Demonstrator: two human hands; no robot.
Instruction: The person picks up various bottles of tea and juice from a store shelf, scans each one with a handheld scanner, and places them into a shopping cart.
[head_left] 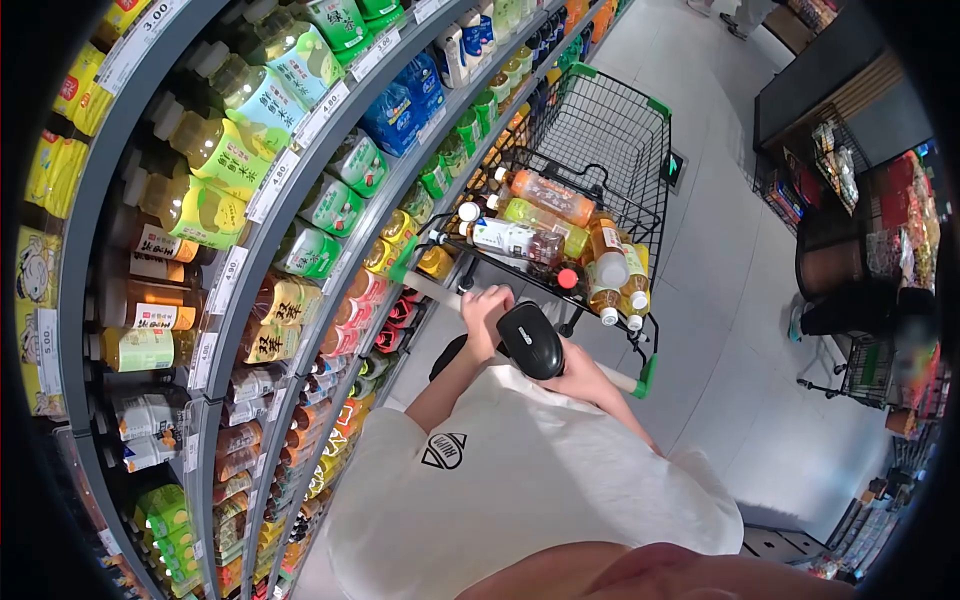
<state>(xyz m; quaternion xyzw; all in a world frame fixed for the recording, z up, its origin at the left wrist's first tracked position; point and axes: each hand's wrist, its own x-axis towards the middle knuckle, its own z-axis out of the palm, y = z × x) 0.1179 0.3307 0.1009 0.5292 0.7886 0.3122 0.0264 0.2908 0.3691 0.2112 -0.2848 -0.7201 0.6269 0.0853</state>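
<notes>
My left hand (488,318) is closed around the pale handle bar (436,291) of a shopping cart. To its right is my right hand (580,378), at the same bar, its fingers mostly hidden by a rounded black device (531,341). Whether that hand grips the device or the bar is unclear. Beyond the handle, several drink bottles lie in the upper tray of the cart, among them an orange one (552,197), a white-labelled one (505,238) and one with a red cap (567,279). The green-cornered wire basket (610,115) extends ahead.
Curved shelves (225,285) of bottled drinks with price tags run close along the left side. Grey tiled floor (735,290) lies to the right. A person in dark clothing (865,312) is near another cart (868,372) at the right, and another person's legs (742,20) show at the top.
</notes>
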